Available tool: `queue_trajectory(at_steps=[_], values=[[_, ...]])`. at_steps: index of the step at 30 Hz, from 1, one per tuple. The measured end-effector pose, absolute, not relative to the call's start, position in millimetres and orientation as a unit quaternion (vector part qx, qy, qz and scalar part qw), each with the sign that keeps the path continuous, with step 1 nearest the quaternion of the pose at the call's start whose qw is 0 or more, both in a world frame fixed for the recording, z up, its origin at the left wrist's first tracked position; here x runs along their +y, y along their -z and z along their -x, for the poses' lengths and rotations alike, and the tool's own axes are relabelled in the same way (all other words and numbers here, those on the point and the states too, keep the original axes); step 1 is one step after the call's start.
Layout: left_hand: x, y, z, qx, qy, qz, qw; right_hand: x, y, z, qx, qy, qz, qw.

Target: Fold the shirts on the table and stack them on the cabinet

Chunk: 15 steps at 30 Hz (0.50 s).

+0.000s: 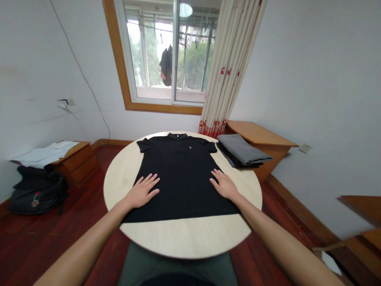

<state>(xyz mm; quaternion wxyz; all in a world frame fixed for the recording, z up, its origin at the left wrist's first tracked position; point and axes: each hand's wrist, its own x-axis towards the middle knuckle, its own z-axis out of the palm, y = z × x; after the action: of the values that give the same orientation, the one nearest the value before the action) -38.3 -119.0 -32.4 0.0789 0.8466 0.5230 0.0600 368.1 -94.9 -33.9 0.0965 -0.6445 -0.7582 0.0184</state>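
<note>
A black polo shirt lies spread out on a round, pale wooden table. Its collar points to the far side, and a small light logo shows on the chest. My left hand rests with fingers spread on the shirt's left side, around the lower half. On the opposite side, my right hand lies flat near the shirt's right edge, fingers stretched out. Neither hand grips the cloth. The hem runs across the near part of the table, almost straight.
A stack of folded grey and dark clothes sits at the table's right rear edge. Behind it stands a wooden desk beside a patterned curtain. At left are a low cabinet with papers and a black bag on the floor.
</note>
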Motion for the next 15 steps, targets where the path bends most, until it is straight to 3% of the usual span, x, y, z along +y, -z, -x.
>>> queue_trajectory(at_steps=[8,12,15], values=[[-195.4,31.4,79.2,0.504,-0.135,-0.84,0.151,-152.1,39.1,-403.6,-0.704,-0.012,0.682,0.199],[-210.0,37.1,93.7,0.484,-0.185,-0.832,0.198,-173.6,32.4,-403.0,-0.7,-0.075,0.691,0.164],[-210.5,40.2,91.8,0.494,-0.261,-0.81,0.178,-179.1,23.7,-400.6,-0.714,-0.134,0.674,0.135]])
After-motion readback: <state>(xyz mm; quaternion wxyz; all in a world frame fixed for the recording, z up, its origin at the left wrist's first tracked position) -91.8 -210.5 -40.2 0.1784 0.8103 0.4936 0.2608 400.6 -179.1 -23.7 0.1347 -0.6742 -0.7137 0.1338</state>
